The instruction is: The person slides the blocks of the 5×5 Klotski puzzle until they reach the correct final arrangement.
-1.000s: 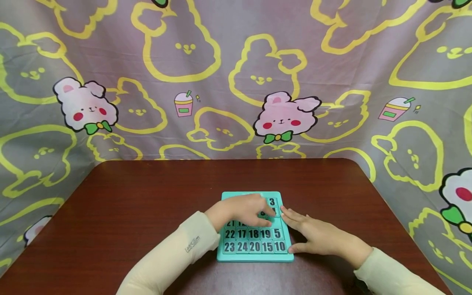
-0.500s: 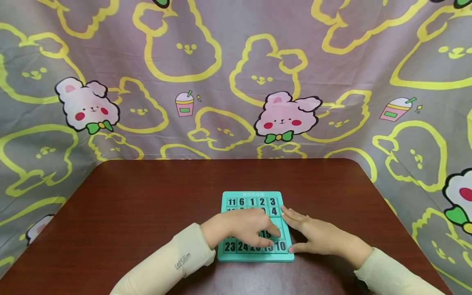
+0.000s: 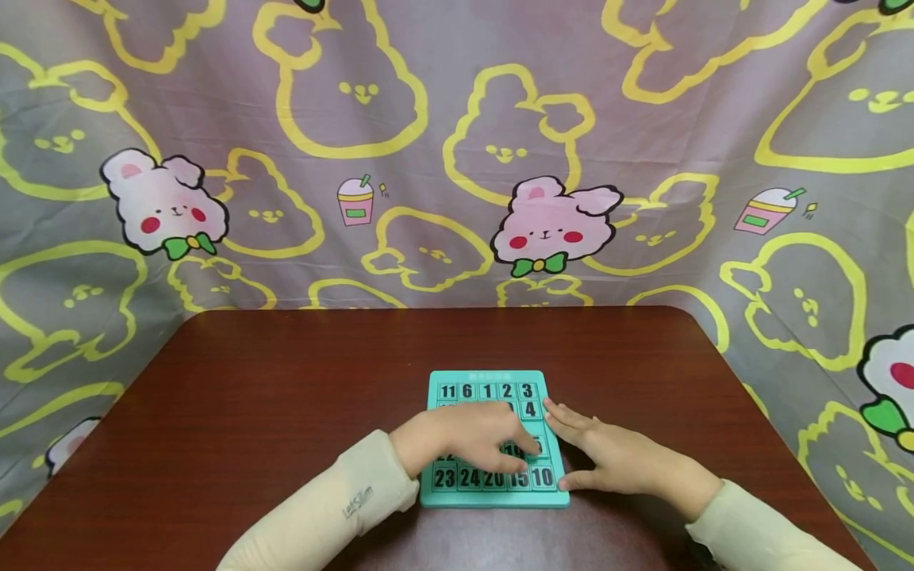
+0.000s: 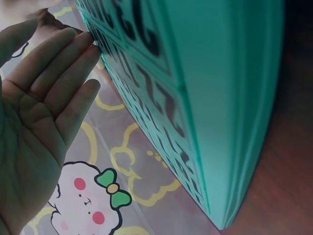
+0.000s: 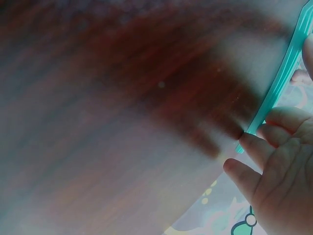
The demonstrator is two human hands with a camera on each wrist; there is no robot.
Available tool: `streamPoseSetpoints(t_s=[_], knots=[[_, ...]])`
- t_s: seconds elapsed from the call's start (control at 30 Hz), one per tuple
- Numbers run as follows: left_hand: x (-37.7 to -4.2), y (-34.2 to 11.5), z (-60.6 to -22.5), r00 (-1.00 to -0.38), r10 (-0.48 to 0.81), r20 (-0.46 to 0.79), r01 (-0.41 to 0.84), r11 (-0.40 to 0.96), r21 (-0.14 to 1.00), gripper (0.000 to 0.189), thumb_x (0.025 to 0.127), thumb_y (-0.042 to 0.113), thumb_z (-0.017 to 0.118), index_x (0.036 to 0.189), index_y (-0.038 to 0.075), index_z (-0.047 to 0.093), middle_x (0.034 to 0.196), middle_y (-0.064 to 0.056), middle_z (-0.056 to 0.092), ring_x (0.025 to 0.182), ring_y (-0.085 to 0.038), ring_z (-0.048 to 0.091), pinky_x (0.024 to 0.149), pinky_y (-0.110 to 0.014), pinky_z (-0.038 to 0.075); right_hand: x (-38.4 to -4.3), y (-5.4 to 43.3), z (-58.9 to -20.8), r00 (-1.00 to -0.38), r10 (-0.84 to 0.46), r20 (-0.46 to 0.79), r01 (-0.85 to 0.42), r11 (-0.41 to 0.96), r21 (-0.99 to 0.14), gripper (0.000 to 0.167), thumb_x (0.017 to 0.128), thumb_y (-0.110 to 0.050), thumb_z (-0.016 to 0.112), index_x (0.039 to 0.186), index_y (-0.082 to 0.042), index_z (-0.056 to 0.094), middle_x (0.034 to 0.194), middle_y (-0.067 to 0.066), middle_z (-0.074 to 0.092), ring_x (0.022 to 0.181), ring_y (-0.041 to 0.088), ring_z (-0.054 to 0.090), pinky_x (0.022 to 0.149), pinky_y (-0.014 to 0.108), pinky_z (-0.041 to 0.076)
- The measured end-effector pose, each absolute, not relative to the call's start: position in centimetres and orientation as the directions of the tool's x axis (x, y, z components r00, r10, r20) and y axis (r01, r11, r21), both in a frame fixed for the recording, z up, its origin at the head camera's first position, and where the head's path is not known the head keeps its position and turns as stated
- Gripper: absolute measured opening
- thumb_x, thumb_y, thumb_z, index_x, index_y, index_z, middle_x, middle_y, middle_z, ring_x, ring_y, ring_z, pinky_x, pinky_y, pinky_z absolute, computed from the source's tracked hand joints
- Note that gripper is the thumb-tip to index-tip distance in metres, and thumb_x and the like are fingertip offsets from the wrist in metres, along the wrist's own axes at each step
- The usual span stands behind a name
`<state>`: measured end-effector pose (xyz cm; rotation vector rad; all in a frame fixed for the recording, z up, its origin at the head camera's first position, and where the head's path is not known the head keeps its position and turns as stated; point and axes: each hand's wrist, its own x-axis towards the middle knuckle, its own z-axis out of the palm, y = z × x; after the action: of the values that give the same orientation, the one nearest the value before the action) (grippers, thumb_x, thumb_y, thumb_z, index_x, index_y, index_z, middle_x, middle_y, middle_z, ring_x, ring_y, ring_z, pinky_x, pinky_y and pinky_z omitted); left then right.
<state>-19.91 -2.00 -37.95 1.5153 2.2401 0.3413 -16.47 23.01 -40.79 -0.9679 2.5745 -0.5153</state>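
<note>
A turquoise number slide puzzle (image 3: 493, 500) lies flat on the table, its tiles printed with black numbers. My left hand (image 3: 471, 432) reaches across it from the left, index fingertip on the tile marked 5 (image 3: 539, 446) in the right column. The thumb of that hand is just over the 15 tile. Several tiles in the middle rows are hidden under the hand. At the puzzle's right edge, my right hand (image 3: 621, 456) rests with fingers extended against the frame and thumb near the lower right corner. The right wrist view shows those fingertips along the turquoise edge (image 5: 274, 90).
The puzzle sits on a dark reddish-brown wooden table (image 3: 286, 381) with rounded far corners. Behind and on both sides hangs a grey-pink curtain (image 3: 443, 119) with cartoon rabbits and yellow outlines.
My left hand has moved from the upper right tiles toward the near side, uncovering the top row; its index finger now touches the 5 tile. My right hand has stayed in place.
</note>
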Motion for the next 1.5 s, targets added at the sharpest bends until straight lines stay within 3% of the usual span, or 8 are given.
streamPoseSetpoints(t_s=[0.1, 0.33, 0.43, 0.53, 0.7, 0.83, 1.23, 1.5], knots=[[-20.4, -2.1, -38.1, -0.353, 0.912, -0.207, 0.802, 0.409, 0.436, 0.038, 0.1, 0.029, 0.059, 0.133, 0.013, 0.065, 0.133, 0.004, 0.065, 0.115, 0.001, 0.063, 0.097, -0.014, 0.047, -16.5, 23.0, -40.8, -0.709, -0.681, -0.185, -0.559, 0.702, -0.441, 0.094, 0.088, -0.063, 0.059, 0.155, -0.004, 0.031, 0.167, 0.013, 0.014, 0.148, 0.037, 0.03, 0.109, 0.066, 0.034], [-21.1, -2.2, -38.2, -0.398, 0.894, -0.204, 0.764, 0.446, 0.467, 0.038, 0.099, 0.029, 0.061, 0.133, 0.014, 0.065, 0.133, 0.003, 0.065, 0.07, 0.01, 0.063, 0.081, -0.008, 0.048, -16.5, 22.9, -40.8, -0.711, -0.679, -0.187, -0.557, 0.704, -0.44, 0.095, 0.088, -0.064, 0.06, 0.156, -0.005, 0.03, 0.167, 0.013, 0.013, 0.148, 0.037, 0.03, 0.108, 0.067, 0.034], [-21.2, -2.1, -38.2, -0.413, 0.887, -0.208, 0.761, 0.462, 0.456, 0.038, 0.098, 0.03, 0.061, 0.133, 0.015, 0.065, 0.133, 0.005, 0.065, 0.081, 0.011, 0.064, 0.085, -0.01, 0.048, -16.5, 22.9, -40.8, -0.712, -0.676, -0.189, -0.554, 0.707, -0.439, 0.095, 0.087, -0.064, 0.06, 0.156, -0.005, 0.03, 0.167, 0.012, 0.013, 0.148, 0.037, 0.03, 0.108, 0.067, 0.034], [-21.2, -2.0, -38.1, -0.421, 0.882, -0.212, 0.757, 0.47, 0.453, 0.039, 0.099, 0.03, 0.061, 0.134, 0.015, 0.064, 0.133, 0.005, 0.065, 0.072, 0.004, 0.065, 0.081, -0.011, 0.05, -16.5, 23.0, -40.7, -0.715, -0.673, -0.189, -0.555, 0.711, -0.432, 0.095, 0.087, -0.065, 0.059, 0.156, -0.006, 0.03, 0.167, 0.012, 0.014, 0.147, 0.037, 0.031, 0.107, 0.066, 0.035], [-20.7, -2.3, -37.9, -0.394, 0.898, -0.195, 0.787, 0.439, 0.433, 0.039, 0.099, 0.029, 0.06, 0.136, 0.015, 0.063, 0.135, 0.005, 0.064, 0.099, 0.0, 0.069, 0.091, -0.014, 0.05, -16.4, 23.1, -40.7, -0.715, -0.674, -0.182, -0.562, 0.71, -0.424, 0.095, 0.088, -0.065, 0.059, 0.155, -0.005, 0.031, 0.167, 0.013, 0.015, 0.147, 0.038, 0.032, 0.107, 0.066, 0.037], [-19.8, -2.3, -37.6, -0.353, 0.919, -0.176, 0.823, 0.394, 0.409, 0.039, 0.1, 0.03, 0.058, 0.135, 0.014, 0.063, 0.136, 0.006, 0.063, 0.125, -0.001, 0.057, 0.103, -0.017, 0.045, -16.4, 23.1, -40.6, -0.714, -0.677, -0.181, -0.563, 0.708, -0.427, 0.094, 0.088, -0.064, 0.059, 0.155, -0.004, 0.032, 0.167, 0.014, 0.015, 0.148, 0.037, 0.031, 0.107, 0.066, 0.035], [-17.7, -1.8, -37.5, -0.24, 0.959, -0.151, 0.864, 0.282, 0.417, 0.036, 0.1, 0.029, 0.057, 0.132, 0.013, 0.066, 0.129, 0.008, 0.068, 0.112, 0.007, 0.062, 0.096, -0.008, 0.044, -16.4, 23.1, -40.8, -0.709, -0.684, -0.171, -0.576, 0.702, -0.419, 0.093, 0.088, -0.063, 0.06, 0.153, -0.002, 0.034, 0.166, 0.015, 0.017, 0.147, 0.037, 0.031, 0.107, 0.067, 0.035], [-17.4, -1.6, -37.8, -0.207, 0.969, -0.135, 0.879, 0.245, 0.409, 0.033, 0.099, 0.028, 0.059, 0.128, 0.016, 0.069, 0.118, 0.009, 0.073, 0.073, 0.016, 0.057, 0.083, -0.002, 0.045, -16.4, 23.1, -40.8, -0.711, -0.684, -0.161, -0.578, 0.7, -0.42, 0.093, 0.088, -0.063, 0.06, 0.153, -0.001, 0.035, 0.166, 0.016, 0.018, 0.147, 0.038, 0.032, 0.106, 0.069, 0.035]])
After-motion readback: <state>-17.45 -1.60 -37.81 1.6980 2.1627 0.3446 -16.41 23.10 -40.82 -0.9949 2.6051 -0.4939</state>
